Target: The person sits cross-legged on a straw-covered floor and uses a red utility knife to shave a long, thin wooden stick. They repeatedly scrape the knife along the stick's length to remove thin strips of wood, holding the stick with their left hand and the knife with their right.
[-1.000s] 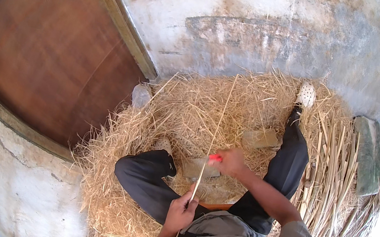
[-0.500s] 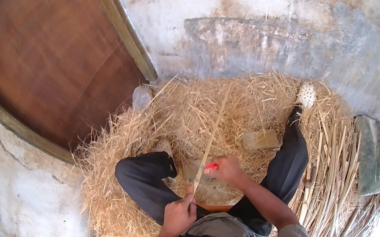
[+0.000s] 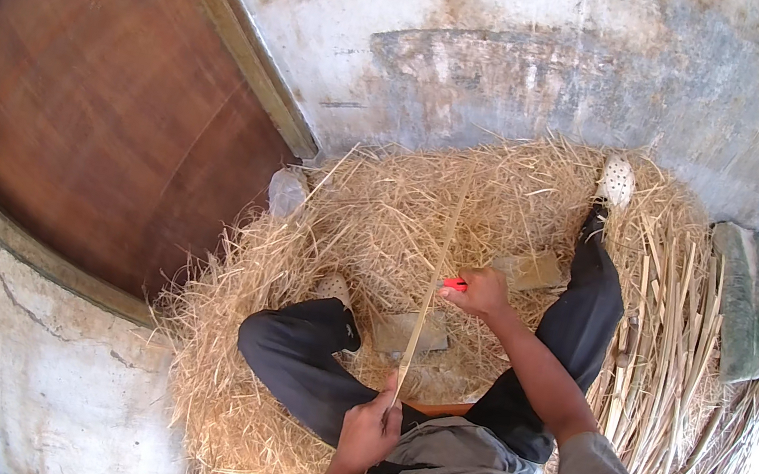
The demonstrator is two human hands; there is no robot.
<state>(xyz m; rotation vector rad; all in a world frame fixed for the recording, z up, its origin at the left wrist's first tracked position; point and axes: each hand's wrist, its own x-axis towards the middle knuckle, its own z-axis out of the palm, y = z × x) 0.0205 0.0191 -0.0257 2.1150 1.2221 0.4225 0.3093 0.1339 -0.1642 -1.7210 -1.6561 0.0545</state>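
A long, thin bamboo-like strip (image 3: 443,258) runs from my lap out over the straw. My left hand (image 3: 370,430) is closed around its near end, low by my thigh. Farther along, my right hand (image 3: 483,293) grips a small red-handled tool (image 3: 455,284) that meets the strip from the right side. The tool's working edge is too small to make out. The far end of the strip reaches over the straw pile and blends into it.
Loose straw (image 3: 385,208) covers the ground between my legs. Blocks (image 3: 528,270) lie in it, another (image 3: 411,332) nearer me. Long stalks (image 3: 661,338) and a greenish slab (image 3: 742,301) are at right. A stained wall (image 3: 531,71) and brown door panel (image 3: 111,88) stand beyond.
My right hand with the red-handled tool has moved away from my left hand, farther up the strip. The left hand keeps its hold on the near end.
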